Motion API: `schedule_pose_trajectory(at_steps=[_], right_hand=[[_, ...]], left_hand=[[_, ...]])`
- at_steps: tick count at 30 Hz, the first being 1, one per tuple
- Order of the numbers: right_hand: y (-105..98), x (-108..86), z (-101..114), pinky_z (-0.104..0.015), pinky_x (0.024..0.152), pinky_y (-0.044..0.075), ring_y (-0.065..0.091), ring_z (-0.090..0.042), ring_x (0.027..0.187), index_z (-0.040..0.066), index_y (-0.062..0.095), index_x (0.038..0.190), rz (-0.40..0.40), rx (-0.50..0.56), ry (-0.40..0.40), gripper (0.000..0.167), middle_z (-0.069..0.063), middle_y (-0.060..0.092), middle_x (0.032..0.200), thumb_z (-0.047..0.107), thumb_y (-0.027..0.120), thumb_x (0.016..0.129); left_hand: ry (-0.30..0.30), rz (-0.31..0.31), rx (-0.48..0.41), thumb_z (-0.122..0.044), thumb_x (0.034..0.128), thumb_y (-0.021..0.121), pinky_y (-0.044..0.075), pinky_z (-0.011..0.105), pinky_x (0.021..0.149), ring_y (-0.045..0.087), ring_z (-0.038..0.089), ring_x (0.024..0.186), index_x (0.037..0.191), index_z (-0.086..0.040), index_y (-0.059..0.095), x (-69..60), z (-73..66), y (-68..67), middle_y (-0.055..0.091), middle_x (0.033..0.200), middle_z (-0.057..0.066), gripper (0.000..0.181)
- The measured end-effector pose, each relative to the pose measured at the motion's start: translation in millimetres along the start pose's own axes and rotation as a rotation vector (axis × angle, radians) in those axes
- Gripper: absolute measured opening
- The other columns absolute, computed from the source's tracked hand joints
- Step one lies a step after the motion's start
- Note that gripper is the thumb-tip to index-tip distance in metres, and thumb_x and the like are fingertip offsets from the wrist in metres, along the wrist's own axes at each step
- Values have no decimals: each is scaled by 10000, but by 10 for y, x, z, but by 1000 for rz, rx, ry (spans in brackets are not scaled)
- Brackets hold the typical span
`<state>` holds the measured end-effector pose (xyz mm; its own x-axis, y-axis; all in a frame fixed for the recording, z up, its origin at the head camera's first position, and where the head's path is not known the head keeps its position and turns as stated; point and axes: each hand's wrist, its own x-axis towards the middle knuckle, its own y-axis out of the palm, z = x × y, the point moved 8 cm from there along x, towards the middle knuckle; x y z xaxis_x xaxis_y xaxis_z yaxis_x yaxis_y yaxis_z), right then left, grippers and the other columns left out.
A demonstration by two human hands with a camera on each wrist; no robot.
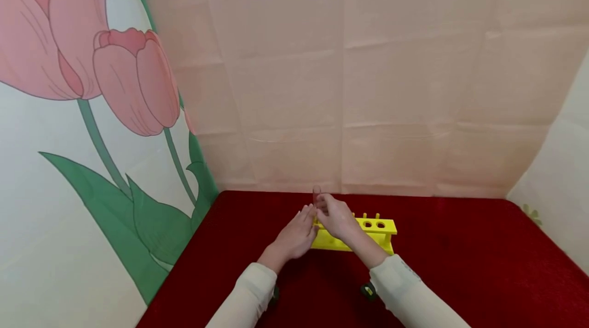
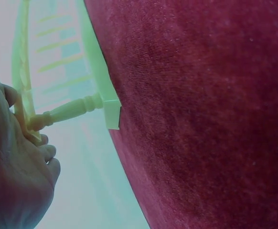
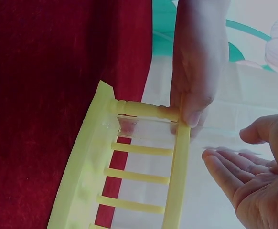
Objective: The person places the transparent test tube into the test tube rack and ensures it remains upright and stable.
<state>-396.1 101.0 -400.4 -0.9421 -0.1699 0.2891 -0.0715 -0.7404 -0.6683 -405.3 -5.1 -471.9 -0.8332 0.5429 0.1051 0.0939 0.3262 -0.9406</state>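
A yellow test tube rack (image 1: 352, 246) stands on the red table, its top plate pierced by round holes. My left hand (image 1: 296, 236) holds the left end of the top plate; the left wrist view shows thumb and fingers (image 2: 48, 152) on either side of it. A clear test tube (image 1: 316, 193) rises from that end, and its lower part (image 3: 144, 128) shows inside the rack. Beside its upper part, my right hand (image 3: 263, 186) has extended fingers with the thumb held apart. In the head view my right hand (image 1: 338, 218) hides part of the rack.
Red velvety cloth (image 1: 460, 256) covers the table. Several short yellow pegs (image 1: 377, 216) stand along the rack's back. A beige curtain (image 1: 391, 87) hangs behind, with a tulip-patterned sheet (image 1: 60, 128) at the left. A dark device (image 1: 368, 290) shows beside the right sleeve.
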Motion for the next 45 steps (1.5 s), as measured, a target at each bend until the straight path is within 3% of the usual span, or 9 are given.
schedule_pose_trajectory(at_steps=[21,45], right_hand=[[-209,-35,-80,-462,931,571,671,-306,1130,13,573,1354,5,-49,44,400,-163,681,1253,162,648,991],[-469,-138,-262,-531,953,545,616,-382,1220,11,535,1431,15,-151,14,476,-202,639,1338,185,636,1000]], left_hand=[[-18,17,-14,-398,1121,259,153,408,1261,84,236,1568,1634,-92,143,9,-7,-34,139,1697,72,609],[-56,-4,-13,-409,1111,296,162,407,1260,96,214,1568,1629,-107,206,-13,19,-42,198,1688,77,607]])
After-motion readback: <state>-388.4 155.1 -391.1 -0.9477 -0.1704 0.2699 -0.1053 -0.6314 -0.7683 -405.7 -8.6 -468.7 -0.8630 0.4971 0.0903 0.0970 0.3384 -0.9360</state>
